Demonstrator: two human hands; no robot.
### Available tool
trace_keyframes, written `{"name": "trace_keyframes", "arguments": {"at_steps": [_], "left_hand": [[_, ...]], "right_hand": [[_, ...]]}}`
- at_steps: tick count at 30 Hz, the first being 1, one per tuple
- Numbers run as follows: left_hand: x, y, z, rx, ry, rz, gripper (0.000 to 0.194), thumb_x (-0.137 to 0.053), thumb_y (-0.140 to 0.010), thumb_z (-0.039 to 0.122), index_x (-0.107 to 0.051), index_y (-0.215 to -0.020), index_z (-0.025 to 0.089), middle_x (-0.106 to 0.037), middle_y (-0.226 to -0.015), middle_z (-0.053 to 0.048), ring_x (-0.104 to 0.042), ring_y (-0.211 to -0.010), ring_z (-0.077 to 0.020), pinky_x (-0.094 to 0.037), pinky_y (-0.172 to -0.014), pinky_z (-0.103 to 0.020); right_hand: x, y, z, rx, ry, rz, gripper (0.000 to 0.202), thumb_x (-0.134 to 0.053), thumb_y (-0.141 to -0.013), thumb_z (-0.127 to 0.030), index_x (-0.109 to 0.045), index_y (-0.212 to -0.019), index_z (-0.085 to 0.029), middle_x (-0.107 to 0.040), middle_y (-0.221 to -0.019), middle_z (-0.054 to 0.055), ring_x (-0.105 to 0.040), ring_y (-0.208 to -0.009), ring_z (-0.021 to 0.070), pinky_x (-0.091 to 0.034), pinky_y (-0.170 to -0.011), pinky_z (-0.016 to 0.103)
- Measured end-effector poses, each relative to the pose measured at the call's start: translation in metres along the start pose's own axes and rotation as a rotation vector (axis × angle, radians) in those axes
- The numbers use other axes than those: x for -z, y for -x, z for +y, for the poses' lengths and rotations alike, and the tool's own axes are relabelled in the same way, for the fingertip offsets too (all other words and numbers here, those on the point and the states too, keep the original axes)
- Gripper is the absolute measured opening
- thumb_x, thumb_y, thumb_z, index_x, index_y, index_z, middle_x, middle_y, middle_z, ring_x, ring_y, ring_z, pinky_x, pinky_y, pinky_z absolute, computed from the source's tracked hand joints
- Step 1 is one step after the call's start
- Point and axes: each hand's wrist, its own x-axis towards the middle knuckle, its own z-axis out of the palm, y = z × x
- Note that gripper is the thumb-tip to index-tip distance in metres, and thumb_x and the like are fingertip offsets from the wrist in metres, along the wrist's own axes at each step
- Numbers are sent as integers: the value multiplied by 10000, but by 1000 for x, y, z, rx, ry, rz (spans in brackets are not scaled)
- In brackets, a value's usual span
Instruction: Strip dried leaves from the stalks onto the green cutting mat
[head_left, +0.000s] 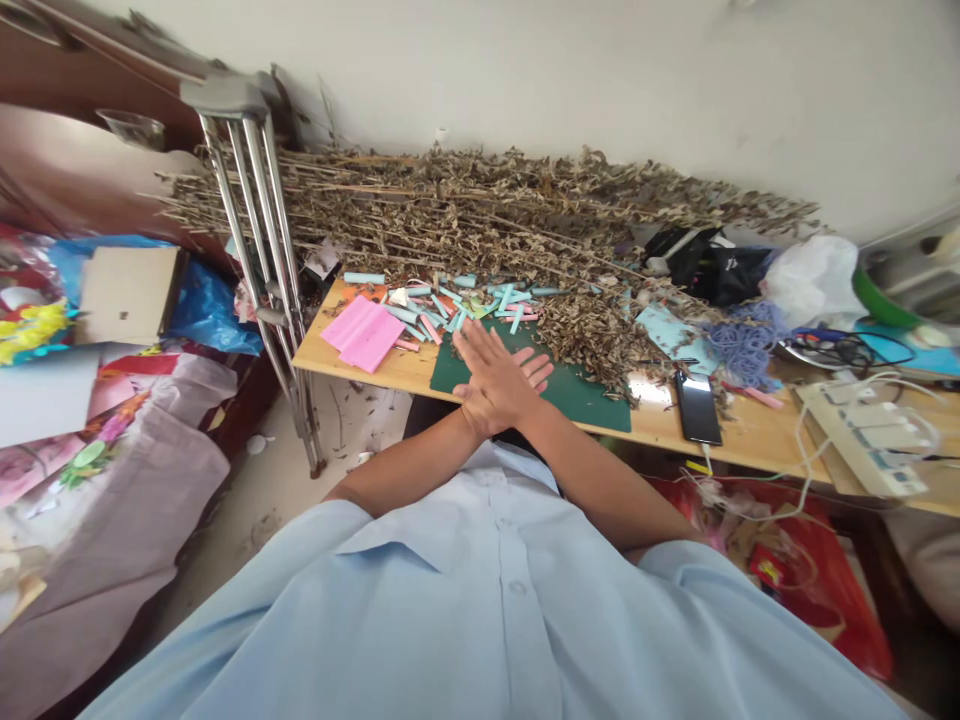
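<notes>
My right hand [487,378] lies flat on top of my left hand [537,371], wrists crossed, fingers straight and holding nothing. Both rest over the near edge of a dark green cutting mat [592,392] on a wooden table [390,370]. Just beyond my fingertips lies a scatter of small rolled paper tubes [469,303], light blue and pink. A stack of pink paper sheets [364,335] sits to the left of them. A big heap of dried leafy branches [487,215] covers the back of the table, and some spill onto the mat.
A black phone [698,407] lies right of the mat, with a white power strip [862,435] and cables further right. Metal crutches [259,220] lean at the table's left end. A white plastic bag [814,280] and blue cord [742,345] sit at the back right. Cluttered cloth and boxes fill the left.
</notes>
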Motion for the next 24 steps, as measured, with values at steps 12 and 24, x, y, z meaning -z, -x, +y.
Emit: {"name": "trace_keyframes", "arguments": {"at_steps": [12,24], "left_hand": [[13,-5,39,151,224,-51,845,-233,-927,737,-549,-1369,90,-540,-1446,-208,-392,-1451,-335,-319,-1190,-496],[15,-3,39,171,280,-27,820,-274,-922,749,-514,-1384,114,-470,-1506,-217,-371,-1459,-358,-300,-1188,-548]], "right_hand": [[22,28,29,-426,-549,435,512,-380,-1000,-566,-611,-1301,-222,-725,-1102,102,-706,-930,237,-587,-851,449],[-1,50,22,-238,-310,355,135,-644,-913,-250,-745,-1002,-247,-721,-1021,65,-675,-987,219,-561,-925,395]]}}
